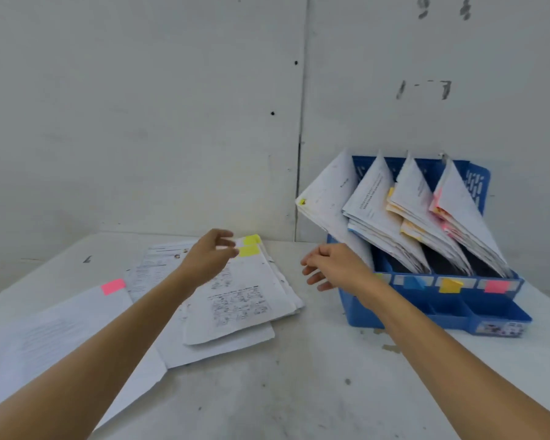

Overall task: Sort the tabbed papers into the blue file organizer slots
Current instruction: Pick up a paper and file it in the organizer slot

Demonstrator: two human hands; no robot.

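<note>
A blue file organizer (pixel 426 315) is seen on the right side of a white table (pixel 299 392), set against a pale wall (pixel 140 122). Its four slots are filled with filed papers (pixel 372 211), all tilted to the left, the leftmost bundle leaning out past the organizer's side. Along the low divider in front of the slots, a blue label (pixel 413 282), a yellow label (pixel 450 285) and a pink label (pixel 496 285) are shown; the leftmost label is mostly hidden behind the right wrist. A loose pile of papers (pixel 245 300) is spread on the table to the left of the organizer, well apart from it, with two yellow tabs (pixel 251 240) stuck at its far edge. Further left, a larger sheet (pixel 61 331) marked with a pink tab (pixel 113 286) is laid flat, partly tucked under the pile. The left hand (pixel 208 254) is held over the far end of the pile, its fingers curved just beside the yellow tabs; the fingers are blurred, so whether a sheet is pinched cannot be told. The right hand (pixel 334 265) is held above the table between the pile and the organizer, fingers loosely curled and nothing gripped.
</note>
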